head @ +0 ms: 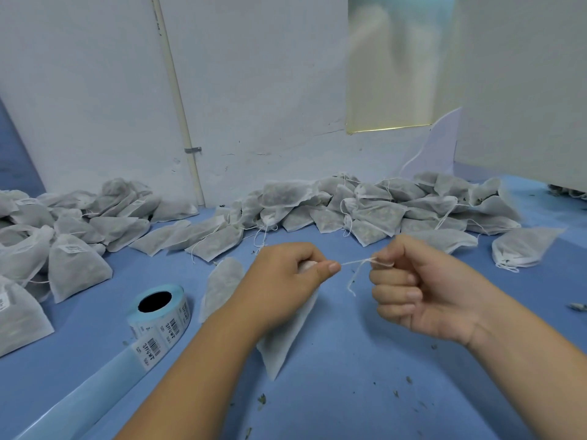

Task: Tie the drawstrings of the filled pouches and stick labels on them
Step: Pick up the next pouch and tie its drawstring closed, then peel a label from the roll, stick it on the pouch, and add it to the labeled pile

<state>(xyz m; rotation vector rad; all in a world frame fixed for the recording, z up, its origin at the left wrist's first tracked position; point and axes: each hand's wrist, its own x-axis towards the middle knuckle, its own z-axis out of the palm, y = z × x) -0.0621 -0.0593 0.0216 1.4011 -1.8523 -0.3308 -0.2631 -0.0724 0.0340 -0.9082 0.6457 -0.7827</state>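
Left hand (286,281) clamped round the neck of a pouch (286,341); right hand (422,290) pinching its drawstring (357,262). Drawstring stretches from the left thumb toward 3 o'clock. Pouch body lies toward 6 o'clock, beneath the left wrist. Label roll (162,315) sits at 8 o'clock of that hand.

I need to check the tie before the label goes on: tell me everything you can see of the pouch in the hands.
The pouch is thin white fabric, slightly see-through, with greyish filling showing. The left hand grips its gathered neck. The body slants down under that wrist, its lower corner near the blue table. Its thin white drawstring runs taut to the right hand, which pinches it, and a loose end dangles. No label shows on the visible face.
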